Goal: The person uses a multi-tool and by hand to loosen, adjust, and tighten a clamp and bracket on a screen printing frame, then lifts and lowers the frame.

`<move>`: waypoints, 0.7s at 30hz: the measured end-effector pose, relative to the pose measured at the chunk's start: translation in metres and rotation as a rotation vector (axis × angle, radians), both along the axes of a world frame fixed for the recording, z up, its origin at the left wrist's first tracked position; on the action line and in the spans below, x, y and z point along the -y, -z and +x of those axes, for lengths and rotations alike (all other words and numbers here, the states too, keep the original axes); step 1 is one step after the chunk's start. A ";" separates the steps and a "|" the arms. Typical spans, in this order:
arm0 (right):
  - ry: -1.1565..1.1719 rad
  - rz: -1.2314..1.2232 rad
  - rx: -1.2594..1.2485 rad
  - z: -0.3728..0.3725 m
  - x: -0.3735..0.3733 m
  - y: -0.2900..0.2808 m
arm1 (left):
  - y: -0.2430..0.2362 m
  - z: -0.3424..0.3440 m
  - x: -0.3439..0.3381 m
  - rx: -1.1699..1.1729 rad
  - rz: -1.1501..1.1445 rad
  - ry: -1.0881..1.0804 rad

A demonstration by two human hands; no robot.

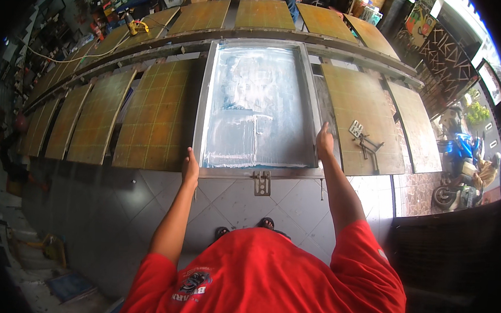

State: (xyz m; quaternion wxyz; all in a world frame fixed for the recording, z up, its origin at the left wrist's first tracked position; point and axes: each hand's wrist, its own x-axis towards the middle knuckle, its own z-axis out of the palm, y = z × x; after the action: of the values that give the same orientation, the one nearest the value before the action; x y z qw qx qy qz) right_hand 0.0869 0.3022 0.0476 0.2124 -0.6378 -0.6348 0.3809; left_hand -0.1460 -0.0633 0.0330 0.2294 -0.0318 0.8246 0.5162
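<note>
Between my hands lies a screen printing frame [201, 117] with grey rails around a pale blue-grey mesh [289, 124]. White ink is smeared over the upper part of the mesh and along its lower edge. My left hand [190, 167] grips the frame's near left corner. Farther up the opposite rail, my right hand [325, 142] holds the right side, its thumb pointing up. The fingers under the rails are partly hidden. A slotted metal bracket [262, 184] sticks out at the middle of the near edge.
Several yellow-brown boards [158, 109] stand in rows on both sides and behind. A metal clamp piece [370, 147] lies on the right-hand board. A yellow tool [134, 24] with a cable sits at the back left. Motorbikes [459, 167] are at the far right; another person [294, 3] stands behind.
</note>
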 end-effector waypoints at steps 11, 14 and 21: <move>0.047 0.011 -0.047 -0.003 -0.019 -0.006 | -0.003 -0.013 -0.027 -0.103 -0.179 0.095; 0.012 -0.062 -0.052 -0.008 -0.010 -0.016 | -0.001 -0.013 -0.025 -0.089 -0.137 0.071; -0.105 0.017 0.001 -0.001 -0.023 -0.004 | 0.017 -0.021 -0.032 -0.025 -0.129 0.117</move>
State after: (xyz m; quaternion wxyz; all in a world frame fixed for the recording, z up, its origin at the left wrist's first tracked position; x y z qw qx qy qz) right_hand 0.0860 0.3256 0.0512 0.1971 -0.6021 -0.6706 0.3858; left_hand -0.1670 -0.0311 0.0161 0.2461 0.0080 0.8594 0.4480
